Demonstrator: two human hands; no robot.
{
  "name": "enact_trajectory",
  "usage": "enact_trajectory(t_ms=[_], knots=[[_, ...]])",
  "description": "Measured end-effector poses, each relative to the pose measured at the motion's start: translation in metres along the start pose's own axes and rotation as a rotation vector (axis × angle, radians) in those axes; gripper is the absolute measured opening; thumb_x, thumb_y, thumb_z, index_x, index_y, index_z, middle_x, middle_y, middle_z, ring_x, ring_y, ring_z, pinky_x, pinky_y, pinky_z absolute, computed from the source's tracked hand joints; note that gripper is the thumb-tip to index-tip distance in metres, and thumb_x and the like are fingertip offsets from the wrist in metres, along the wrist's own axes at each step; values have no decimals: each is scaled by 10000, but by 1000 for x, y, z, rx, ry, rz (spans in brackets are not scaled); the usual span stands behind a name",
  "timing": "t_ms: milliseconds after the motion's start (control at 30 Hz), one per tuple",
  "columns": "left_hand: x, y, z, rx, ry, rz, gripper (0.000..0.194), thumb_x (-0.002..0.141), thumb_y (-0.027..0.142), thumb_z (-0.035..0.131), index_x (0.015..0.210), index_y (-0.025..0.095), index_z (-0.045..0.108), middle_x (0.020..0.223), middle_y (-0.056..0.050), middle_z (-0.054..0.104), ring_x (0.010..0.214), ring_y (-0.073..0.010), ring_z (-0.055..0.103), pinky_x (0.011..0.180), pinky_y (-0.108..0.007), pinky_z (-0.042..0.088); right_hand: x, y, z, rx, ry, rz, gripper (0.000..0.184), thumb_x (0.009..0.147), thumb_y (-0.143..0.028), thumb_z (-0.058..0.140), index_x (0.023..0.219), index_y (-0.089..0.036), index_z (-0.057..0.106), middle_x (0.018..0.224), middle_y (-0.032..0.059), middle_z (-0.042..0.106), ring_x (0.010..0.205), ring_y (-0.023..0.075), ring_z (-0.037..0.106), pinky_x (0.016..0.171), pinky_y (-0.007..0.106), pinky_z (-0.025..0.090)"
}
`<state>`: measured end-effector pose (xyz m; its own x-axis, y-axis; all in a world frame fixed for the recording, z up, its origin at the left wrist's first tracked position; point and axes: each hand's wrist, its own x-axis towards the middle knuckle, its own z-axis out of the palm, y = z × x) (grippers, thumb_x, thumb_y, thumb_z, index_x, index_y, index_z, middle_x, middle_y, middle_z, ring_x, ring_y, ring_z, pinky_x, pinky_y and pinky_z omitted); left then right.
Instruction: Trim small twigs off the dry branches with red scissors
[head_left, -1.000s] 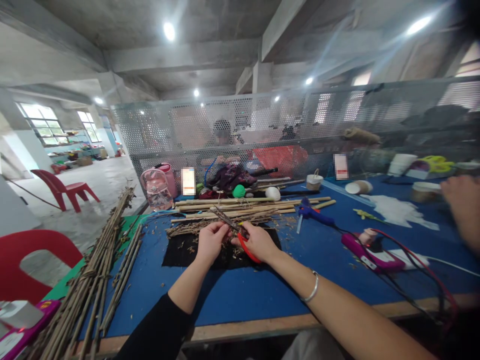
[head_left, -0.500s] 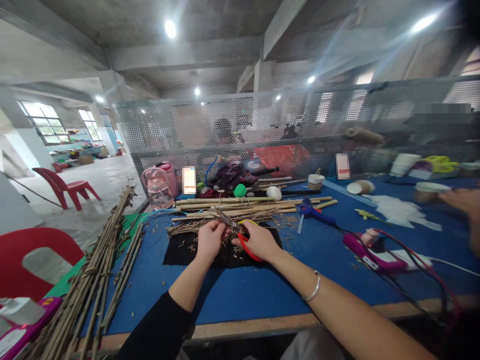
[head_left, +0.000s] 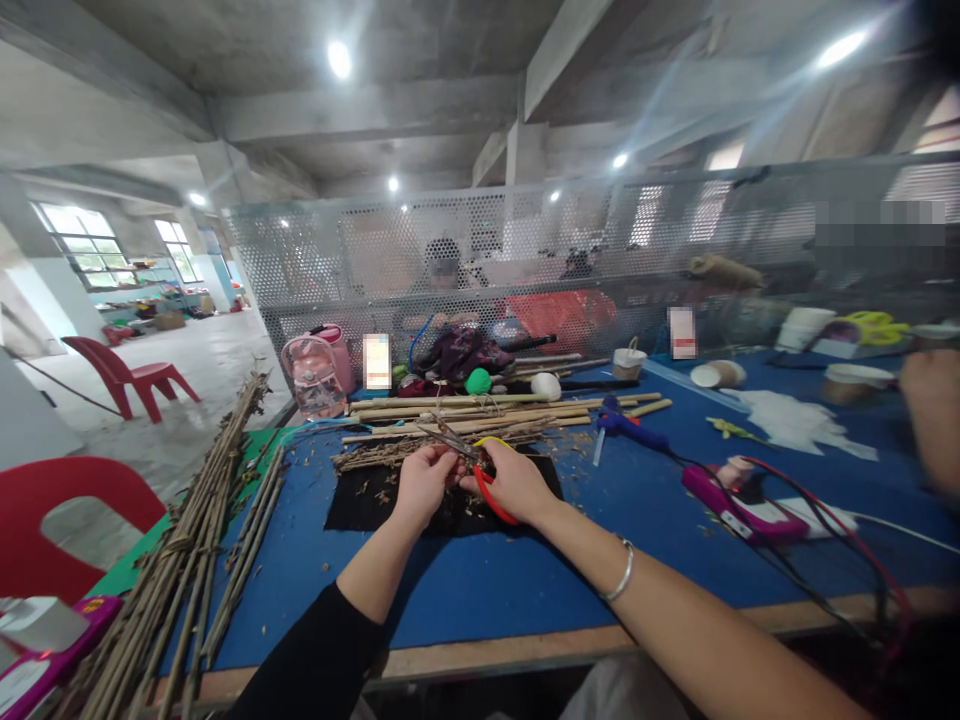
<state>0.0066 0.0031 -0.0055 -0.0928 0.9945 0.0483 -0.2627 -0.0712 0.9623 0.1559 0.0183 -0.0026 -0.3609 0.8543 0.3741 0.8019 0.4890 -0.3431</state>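
Observation:
In my right hand [head_left: 517, 482] is a pair of scissors [head_left: 456, 442] with red and yellow handles, spread apart. The blades point up and left, over the fingers of my left hand [head_left: 426, 487]. My left hand is closed in a pinch at a thin dry twig, mostly hidden by the fingers and blades. Both hands are above a black cloth [head_left: 349, 508] strewn with dry scraps. A pile of thin dry twigs [head_left: 367, 457] lies along the cloth's far edge.
Long dry stalks [head_left: 180, 530] lie at the left. Behind are pale sticks [head_left: 517, 412], a green yarn ball [head_left: 478, 381] and a white ball [head_left: 545, 386]. To the right are a blue glue gun [head_left: 637, 430] and a purple power strip [head_left: 742, 510]. Another person's hand [head_left: 934, 410] shows far right.
My hands stay almost in place, with the scissor blades shifted slightly at my left fingertips. The other person's hand at the far right has moved.

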Motion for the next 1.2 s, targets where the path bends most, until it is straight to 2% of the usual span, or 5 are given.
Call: enact_trajectory(t_ms=[367, 633, 800, 1033, 1200], knots=[[0, 3, -1, -34, 10, 20, 278, 580, 355, 702, 692, 114, 621, 580, -19, 607, 499, -89, 533, 530, -217, 448, 0, 2, -1, 12, -40, 52, 373, 734, -565, 513, 835, -206, 520, 706, 13, 617, 627, 150, 561, 526, 230, 288], [0, 4, -2, 42, 150, 67, 235, 562, 313, 710, 658, 121, 616, 560, -6, 602, 513, -96, 545, 530, -209, 444, 0, 1, -3, -89, -47, 39, 423, 722, -607, 496, 876, -217, 542, 754, 27, 645, 693, 177, 596, 549, 239, 302], [0, 4, -2, 81, 142, 97, 220, 570, 295, 702, 667, 114, 624, 557, -7, 600, 496, -90, 531, 511, -199, 430, 0, 0, -3, -78, -49, 36, 405, 730, -592, 500, 860, -210, 544, 759, 33, 642, 699, 177, 594, 550, 241, 298], [-1, 4, -1, -34, 45, 51, 280, 604, 350, 682, 749, 115, 643, 652, -34, 624, 585, -114, 572, 557, -217, 460, 0, 1, -5, 12, -51, 37, 354, 759, -549, 489, 871, -218, 541, 731, 14, 632, 670, 162, 586, 541, 230, 294], [0, 3, -1, -47, 70, 38, 277, 578, 350, 695, 713, 117, 631, 622, -27, 613, 569, -117, 565, 556, -229, 461, 0, 0, -5, 14, -69, 65, 349, 750, -528, 514, 903, -215, 538, 754, 19, 628, 713, 172, 589, 568, 234, 304]])
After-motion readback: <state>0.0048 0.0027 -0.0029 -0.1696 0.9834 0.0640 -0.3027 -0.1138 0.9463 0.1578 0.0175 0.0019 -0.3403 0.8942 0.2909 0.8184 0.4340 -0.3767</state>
